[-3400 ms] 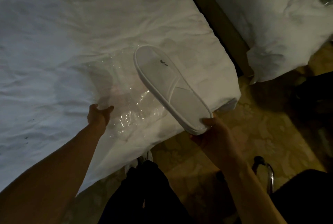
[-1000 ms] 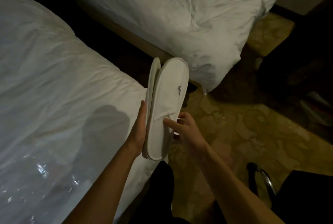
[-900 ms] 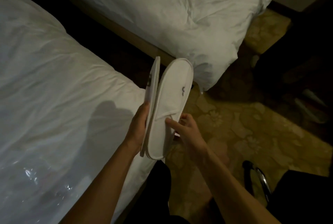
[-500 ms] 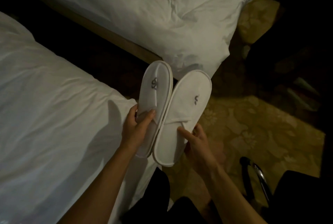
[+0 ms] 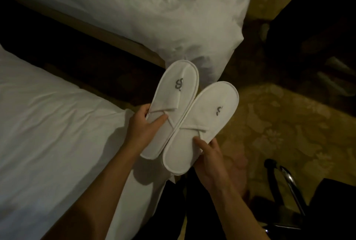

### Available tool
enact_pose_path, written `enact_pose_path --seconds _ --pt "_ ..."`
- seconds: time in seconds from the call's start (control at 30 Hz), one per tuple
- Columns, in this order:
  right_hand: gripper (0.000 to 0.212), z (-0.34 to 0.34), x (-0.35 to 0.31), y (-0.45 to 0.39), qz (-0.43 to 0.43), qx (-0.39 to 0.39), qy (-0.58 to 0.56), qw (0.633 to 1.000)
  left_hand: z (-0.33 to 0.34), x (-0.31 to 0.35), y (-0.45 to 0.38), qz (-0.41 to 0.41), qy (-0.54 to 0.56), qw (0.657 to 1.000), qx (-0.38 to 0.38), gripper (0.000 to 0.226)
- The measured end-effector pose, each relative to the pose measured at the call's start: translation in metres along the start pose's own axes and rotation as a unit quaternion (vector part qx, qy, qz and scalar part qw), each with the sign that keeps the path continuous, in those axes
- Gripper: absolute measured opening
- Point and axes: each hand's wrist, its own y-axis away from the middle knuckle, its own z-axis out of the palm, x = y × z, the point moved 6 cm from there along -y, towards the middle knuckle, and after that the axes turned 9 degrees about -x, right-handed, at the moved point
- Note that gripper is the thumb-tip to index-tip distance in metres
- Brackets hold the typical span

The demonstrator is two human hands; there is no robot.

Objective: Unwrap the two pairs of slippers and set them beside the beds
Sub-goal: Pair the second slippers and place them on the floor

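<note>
Above the corner of the near white-sheeted bed [image 5: 57, 124], over the gap toward the far bed [image 5: 154, 12], you hold two flat white cloth slippers with grey monograms, tops up and side by side, likely to check the pair before setting it down. Your left hand [image 5: 144, 126] grips the left slipper [image 5: 173, 97] at its strap; your right hand [image 5: 210, 156] pinches the right slipper [image 5: 200, 124] near its heel, above the patterned carpet [image 5: 279, 128].

Two white slippers [image 5: 189, 116] at frame centre carry grey embroidered logos [image 5: 179, 84]; white bedding [image 5: 57, 124] fills the left and another white duvet [image 5: 154, 8] the top, while the carpet [image 5: 279, 128] at right shows a yellow-brown floral pattern
</note>
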Motion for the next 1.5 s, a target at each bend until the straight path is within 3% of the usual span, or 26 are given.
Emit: enact_pose_path --seconds 0.23,0.73,0.97,1.1,1.2,1.5 --pt "0.043 -0.015 0.001 -0.024 0.009 -0.021 -0.049 0.999 0.007 0.000 -0.021 0.034 0.036 0.990 -0.134 0.061" --pt "0.054 0.005 -0.006 -0.040 -0.016 -0.106 -0.140 0.984 0.035 -0.004 -0.038 -0.004 0.217 0.961 -0.169 0.027" --pt "0.049 0.007 -0.008 -0.041 -0.009 -0.079 -0.136 0.988 0.043 -0.018 -0.033 -0.036 0.270 0.943 -0.193 0.040" --pt "0.045 0.009 -0.008 -0.044 -0.013 -0.048 -0.134 0.990 0.042 -0.020 -0.029 -0.038 0.236 0.956 -0.169 0.048" --pt "0.045 0.011 -0.011 -0.046 -0.014 -0.042 -0.120 0.992 0.037 -0.010 -0.026 0.012 0.151 0.979 -0.137 0.059" --pt "0.040 0.020 -0.007 -0.053 -0.017 -0.059 -0.054 0.997 0.056 0.005 -0.028 0.050 0.041 0.975 -0.214 0.064"
